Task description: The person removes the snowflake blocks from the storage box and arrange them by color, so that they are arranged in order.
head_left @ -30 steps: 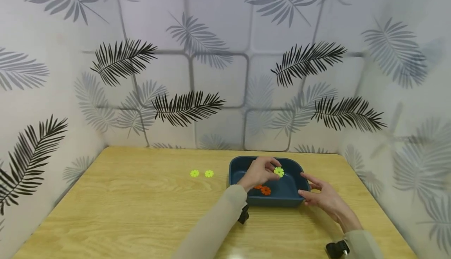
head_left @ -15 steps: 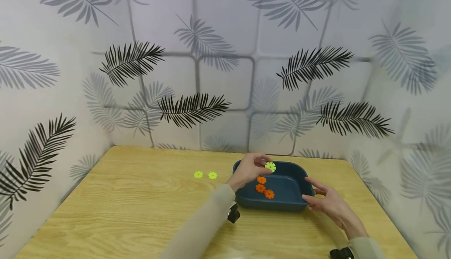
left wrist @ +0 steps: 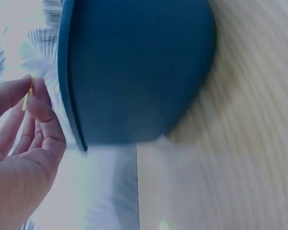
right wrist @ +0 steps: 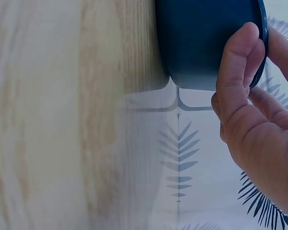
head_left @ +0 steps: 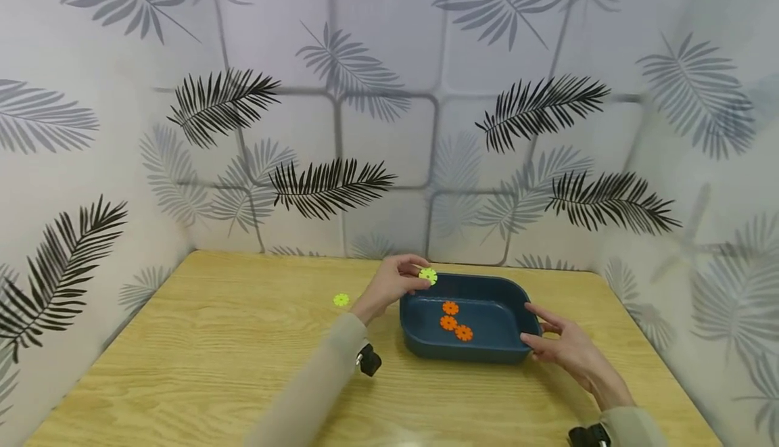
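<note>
My left hand pinches a yellow-green notched plastic disc between thumb and fingertips, over the left back rim of a dark blue container. Edge-on in the left wrist view, the same disc looks like a thin sliver. My right hand holds the container by its right end. In the right wrist view the thumb lies against the outer wall, with other fingers at the rim. Several flower-like orange discs lie flat inside the container, toward its left half.
Another yellow-green disc lies on the wooden table, left of the left hand. The leaf-patterned wall rises behind the table's back edge. Black wrist devices sit on both sleeves.
My left hand has moved left from over the container's middle to its left rim, the disc still pinched. A second disc on the table is now hidden behind that hand. The right hand stays put.
</note>
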The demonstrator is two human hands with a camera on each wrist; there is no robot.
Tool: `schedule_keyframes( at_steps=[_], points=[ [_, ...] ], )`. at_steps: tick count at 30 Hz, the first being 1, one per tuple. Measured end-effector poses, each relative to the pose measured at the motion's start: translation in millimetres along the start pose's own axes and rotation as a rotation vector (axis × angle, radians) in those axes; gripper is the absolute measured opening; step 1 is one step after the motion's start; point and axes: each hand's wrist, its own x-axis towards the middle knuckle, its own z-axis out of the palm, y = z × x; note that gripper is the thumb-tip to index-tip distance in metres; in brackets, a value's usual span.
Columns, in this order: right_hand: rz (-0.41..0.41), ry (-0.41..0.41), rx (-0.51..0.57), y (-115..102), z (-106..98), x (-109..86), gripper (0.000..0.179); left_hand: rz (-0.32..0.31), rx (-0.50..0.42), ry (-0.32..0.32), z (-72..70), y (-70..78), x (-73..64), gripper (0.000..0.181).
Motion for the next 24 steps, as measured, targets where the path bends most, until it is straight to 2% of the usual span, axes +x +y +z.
schedule_keyframes(
  at_steps=[6, 11, 19, 24],
  points=[
    [0.001, -0.003, 0.015, -1, 1, -0.4, 0.082, -0.053, 0.015, 0.014, -36.2, -14.7, -9.6, 0.034],
    [0.000, -0.001, 0.029, -1, 0, -1.9, 0.082, -0.086, 0.016, 0.044, -69.1, -34.3, -17.2, 0.036],
    [0.006, 0.004, 0.028, 0, 0, -2.2, 0.082, -0.185, 0.054, 0.047, -118.3, -58.8, -35.4, 0.044],
    [-0.003, 0.011, 0.033, -1, 1, -2.0, 0.082, -0.257, 0.109, 0.055, -143.7, -69.1, -46.8, 0.041]
  ],
)
